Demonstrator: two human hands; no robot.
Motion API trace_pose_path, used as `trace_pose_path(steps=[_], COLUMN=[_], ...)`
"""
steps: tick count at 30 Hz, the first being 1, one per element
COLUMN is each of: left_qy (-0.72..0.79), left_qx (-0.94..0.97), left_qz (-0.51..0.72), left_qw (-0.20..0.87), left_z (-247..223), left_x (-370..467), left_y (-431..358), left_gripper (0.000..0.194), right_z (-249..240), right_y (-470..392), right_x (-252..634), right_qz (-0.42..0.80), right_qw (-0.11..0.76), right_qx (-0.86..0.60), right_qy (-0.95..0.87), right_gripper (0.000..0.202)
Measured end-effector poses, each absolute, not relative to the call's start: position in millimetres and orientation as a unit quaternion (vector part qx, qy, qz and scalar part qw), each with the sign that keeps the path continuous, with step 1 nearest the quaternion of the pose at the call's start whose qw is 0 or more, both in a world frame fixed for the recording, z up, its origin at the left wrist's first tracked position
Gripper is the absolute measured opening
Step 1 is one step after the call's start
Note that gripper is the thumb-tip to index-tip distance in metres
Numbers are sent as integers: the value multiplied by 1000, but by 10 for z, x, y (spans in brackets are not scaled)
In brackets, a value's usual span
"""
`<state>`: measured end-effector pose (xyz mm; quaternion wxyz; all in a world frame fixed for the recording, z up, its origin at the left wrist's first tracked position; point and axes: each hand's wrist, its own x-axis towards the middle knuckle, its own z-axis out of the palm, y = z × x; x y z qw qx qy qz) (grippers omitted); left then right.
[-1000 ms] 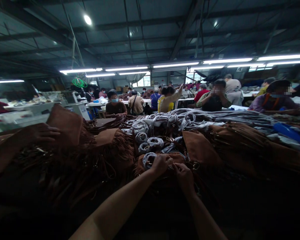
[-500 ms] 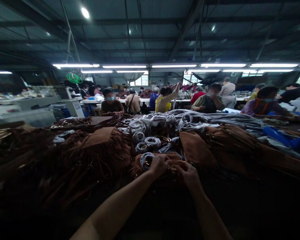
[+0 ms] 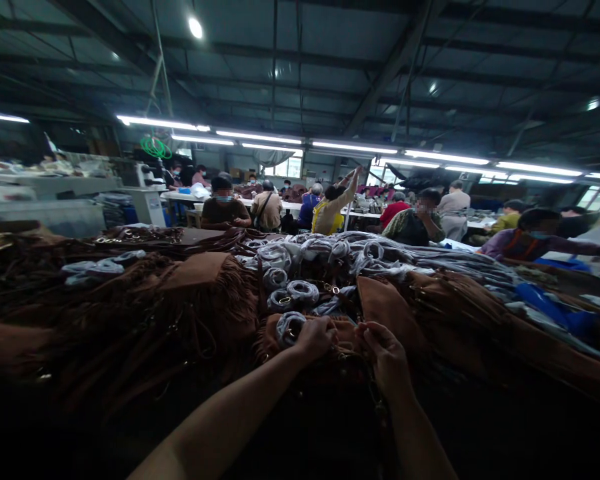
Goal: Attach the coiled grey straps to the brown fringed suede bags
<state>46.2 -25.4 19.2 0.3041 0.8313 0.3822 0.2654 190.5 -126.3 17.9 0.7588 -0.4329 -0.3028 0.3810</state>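
Forearms [image 3: 235, 400], two, rise from the bottom edge of the frame and converge at lower centre over one brown fringed bag [image 3: 347, 331]. Left hand [image 3: 317, 338]: knuckles up, fingers curled in at the bag; cannot tell what they hold. Right hand [image 3: 386, 350]: thumb and fingertips drawn close together, pointing left; any item between them is too dark to confirm. One grey-wrapped coil [image 3: 282, 327] rests at the bag's left end, beside the left hand. Beyond it, three similar coils [image 3: 310, 293] sit clustered at centre. Brown flaps, two, flank them: left flap [image 3: 197, 270] fringed, right flap [image 3: 387, 307] sloping. Farther, one co-worker [image 3: 330, 213] in yellow raises an arm.
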Motion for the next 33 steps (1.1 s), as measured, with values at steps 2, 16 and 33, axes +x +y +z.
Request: trace_pose_path(steps=[2, 16, 33], left_qy=[383, 306, 331], left_qx=[833, 851, 870], left_qz=[264, 292, 257], left_qw=[301, 311, 261], left_z=[188, 161, 173], left_x=[459, 384, 411], left_y=[-253, -260, -308], left_gripper=[17, 19, 20], right_z=[158, -219, -142], right_y=[-1241, -1062, -1098], right_x=[1905, 2002, 1936], right_qz=[370, 245, 243], right_qw=[758, 590, 553], right_qx=[-438, -619, -633], right_qy=[-311, -456, -484], right_gripper=[34, 44, 39])
